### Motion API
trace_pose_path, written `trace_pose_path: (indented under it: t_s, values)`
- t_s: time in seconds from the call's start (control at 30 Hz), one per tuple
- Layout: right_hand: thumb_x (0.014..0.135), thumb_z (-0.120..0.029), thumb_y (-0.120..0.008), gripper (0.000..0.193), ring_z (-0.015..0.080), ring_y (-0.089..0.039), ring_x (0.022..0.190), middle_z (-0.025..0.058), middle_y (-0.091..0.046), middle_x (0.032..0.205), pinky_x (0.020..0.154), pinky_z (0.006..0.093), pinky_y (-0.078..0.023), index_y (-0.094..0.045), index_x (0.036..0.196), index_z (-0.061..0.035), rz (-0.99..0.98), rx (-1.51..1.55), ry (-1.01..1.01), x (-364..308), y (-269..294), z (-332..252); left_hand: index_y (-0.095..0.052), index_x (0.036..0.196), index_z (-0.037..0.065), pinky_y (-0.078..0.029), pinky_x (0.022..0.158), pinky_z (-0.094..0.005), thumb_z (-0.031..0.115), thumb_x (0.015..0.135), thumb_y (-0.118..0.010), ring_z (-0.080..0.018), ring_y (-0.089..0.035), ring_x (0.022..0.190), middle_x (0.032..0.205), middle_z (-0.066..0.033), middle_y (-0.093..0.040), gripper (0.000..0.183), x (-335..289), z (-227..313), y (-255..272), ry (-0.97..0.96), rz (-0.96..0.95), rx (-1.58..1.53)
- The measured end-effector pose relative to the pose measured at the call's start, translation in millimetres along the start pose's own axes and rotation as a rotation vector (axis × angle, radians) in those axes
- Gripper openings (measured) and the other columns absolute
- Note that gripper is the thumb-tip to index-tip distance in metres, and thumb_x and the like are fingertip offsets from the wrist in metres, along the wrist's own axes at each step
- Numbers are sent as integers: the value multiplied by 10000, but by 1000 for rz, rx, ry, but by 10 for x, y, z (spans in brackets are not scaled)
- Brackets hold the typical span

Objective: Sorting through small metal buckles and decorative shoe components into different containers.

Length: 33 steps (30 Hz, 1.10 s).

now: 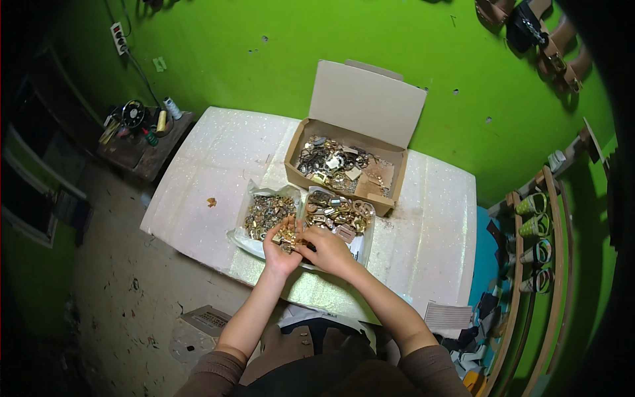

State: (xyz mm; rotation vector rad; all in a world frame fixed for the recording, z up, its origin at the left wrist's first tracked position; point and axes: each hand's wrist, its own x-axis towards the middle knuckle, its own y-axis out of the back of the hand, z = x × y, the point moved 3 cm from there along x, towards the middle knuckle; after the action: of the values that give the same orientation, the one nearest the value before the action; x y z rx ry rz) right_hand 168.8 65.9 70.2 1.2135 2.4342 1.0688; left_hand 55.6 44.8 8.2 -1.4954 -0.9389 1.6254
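My left hand (281, 257) is turned palm up and cupped, with a small heap of gold-coloured metal fittings (286, 239) lying in it. Over that palm, the fingers of my right hand (324, 250) are bent and drawn together at the heap; what they pinch, if anything, is hidden. Just beyond my hands are two lined trays side by side. The left tray (242, 233) holds many small mixed metal pieces (268, 210). In the right one lie larger gold and silver buckles (337, 213), and my right hand partly covers its near side.
Behind the trays stands an open cardboard box (296, 173) with metal pieces inside. A brown scrap (211, 202) lies on the sparkly white tabletop (192, 159). At left, a small side table (149, 155) carries thread spools. A wooden rack (552, 264) with sandals stands at right.
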Motion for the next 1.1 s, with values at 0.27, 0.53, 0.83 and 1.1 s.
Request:
trace_pose_path:
  t_s: [0.27,0.53,0.83,1.1]
  values:
    - [755,-138,-573,163,302,-566,751,137,-576,825,668,356,-448,-604,867,-23,84,67,25,153,16,-175,-551,829,73,-430,773,-320,173,784,-461,-205,-541,929,871,-49,-582,142,5,129,31,-32,-22,-78]
    - [821,-144,-559,160,46,-507,732,-5,-585,819,657,184,-406,-588,927,-28,-59,868,-351,197,-174,75,-569,857,94,-415,815,-362,190,789,-432,-193,-530,976,899,-26,-601,181,3,259,85,1,35,-125]
    - [816,-107,-561,157,66,-530,743,19,-577,873,671,182,-443,-574,951,-28,-4,1468,-542,189,-381,-91,-564,866,98,-410,833,-365,187,820,-395,-197,-528,969,908,-28,-601,196,49,444,127,56,18,-47]
    - [817,-93,-558,129,63,-541,688,6,-569,785,620,176,-459,-547,932,-34,265,1391,-605,264,-560,-62,-546,880,124,-365,863,-344,169,780,-470,-163,-511,1012,948,2,-592,134,139,717,73,170,16,25]
